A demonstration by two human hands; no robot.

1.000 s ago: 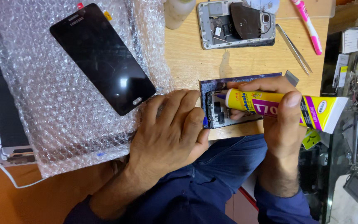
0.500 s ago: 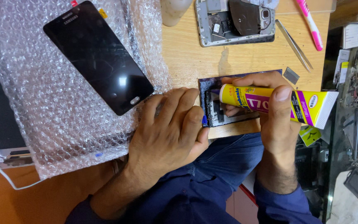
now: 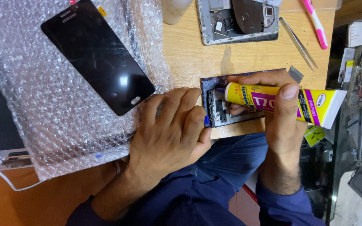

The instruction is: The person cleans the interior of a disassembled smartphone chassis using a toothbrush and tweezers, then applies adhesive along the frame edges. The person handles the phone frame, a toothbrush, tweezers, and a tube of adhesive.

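Moved: glue tube (image 3: 273, 101) slid a bit leftward across the frame vs 1 s ago, nozzle now further over the phone frame (image 3: 231, 115); left hand (image 3: 170, 134) barely shifted.
Right hand (image 3: 279, 121): grip clamped on glue tube, thumb on top, fingers wrapped behind.
Left hand: flat, palm down, fingers together, pressing the left end of the phone frame and the edge of the bubble wrap (image 3: 63, 113); holds nothing.
Glue tube: yellow w/ magenta band, long axis approx. left-right in view, lying near level; nozzle points left, flat crimped end sticks out right past the table (image 3: 189, 54) edge.
Phone frame: small grey part on a dark mat at the near table edge, betw. both hands, under the nozzle; mostly hidden by fingers and tube. Nozzle tip touching it or not: can't tell.
Around: black phone screen (image 3: 99, 58) lies diagonal on bubble wrap, left of the hands, well apart from the tube. Opened phone body (image 3: 237, 21) at the far table edge. Tweezers (image 3: 298, 42) just right of it, pink-white toothbrush (image 3: 315, 23) beyond.
In the way: left-hand fingers cover the frame's left end; tube and right-hand fingers cover its top right.
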